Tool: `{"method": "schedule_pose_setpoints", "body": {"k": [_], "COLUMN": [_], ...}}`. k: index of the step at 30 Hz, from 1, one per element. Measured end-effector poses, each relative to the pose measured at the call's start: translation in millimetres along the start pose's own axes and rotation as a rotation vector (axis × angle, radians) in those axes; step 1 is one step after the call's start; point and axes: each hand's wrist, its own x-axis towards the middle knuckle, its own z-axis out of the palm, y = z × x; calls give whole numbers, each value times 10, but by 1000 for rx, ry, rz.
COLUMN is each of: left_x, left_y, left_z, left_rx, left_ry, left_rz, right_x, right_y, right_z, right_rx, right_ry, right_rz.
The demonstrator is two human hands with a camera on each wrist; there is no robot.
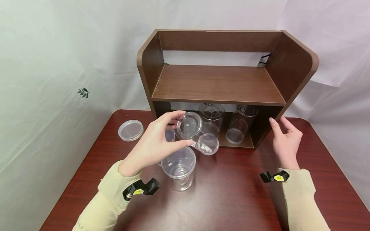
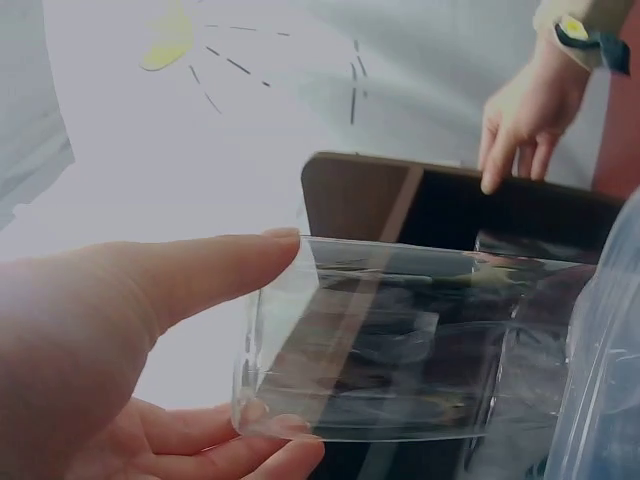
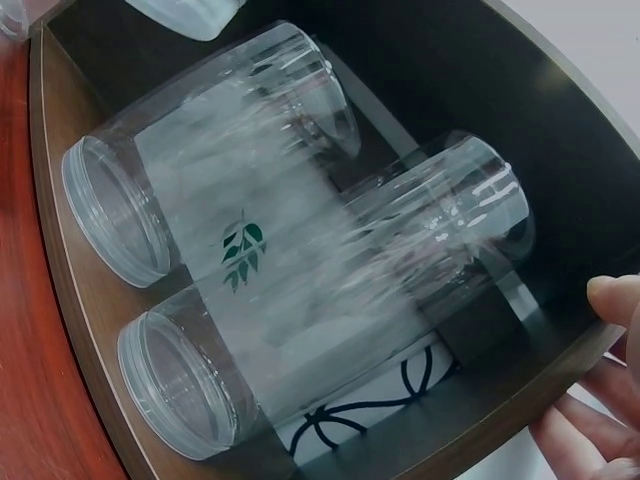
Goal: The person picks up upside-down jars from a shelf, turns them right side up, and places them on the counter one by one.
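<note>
Before a brown wooden shelf (image 1: 218, 81), pinches a tilted, clear plastic cylindrical jar (image 1: 189, 125) with the left hand (image 1: 150, 139) and the shelf's right edge with the right hand (image 1: 286, 142).

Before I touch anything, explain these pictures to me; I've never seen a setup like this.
There is no machine here, only a person's two bare hands. The widest picture comes from a head-worn camera looking forward and down; the other two come from cameras on the left and right wrists.

The left hand holds a tilted clear jar in front of a brown shelf unit. The right hand grips the unit's side edge.

The unit stands on a reddish table, along with a wide clear container and a round clear lid. In the lower compartment stand a left jar and a right jar, both see-through.
</note>
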Motion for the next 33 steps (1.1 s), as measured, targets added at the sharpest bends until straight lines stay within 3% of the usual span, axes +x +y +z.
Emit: {"method": "schedule_pose_setpoints", "body": {"k": [4,8,12,15,19,22,28,30,33], "left_x": [-72,-115,-139,-153,-159,-149,-149,-157,-176], "left_y": [5,-19,-42,-40,-26,-11,40,50,53], "left_z": [49,108,170,219,297,364,505,553,613], "left_rx": [-58,-106,-173,-241,-346,-433,-570,-602,-634], "left_ry": [33,75,107,125,157,191,226,221,210], "left_rz": [28,35,14,-4,0,28,64,67,67], "right_x": [-10,-93,-270,-424,-617,-730,-827,-832,-824], "right_y": [2,-13,-66,-116,-171,-185,-113,-101,-114], "right_z": [-14,-17,-3,16,35,39,110,146,192], "right_rx": [-9,107,208,193,208,297,633,733,846], "right_ry": [8,41,79,75,17,-178,-822,-937,-977], "right_rz": [-7,8,-56,-117,-108,-69,1,3,-10]}}
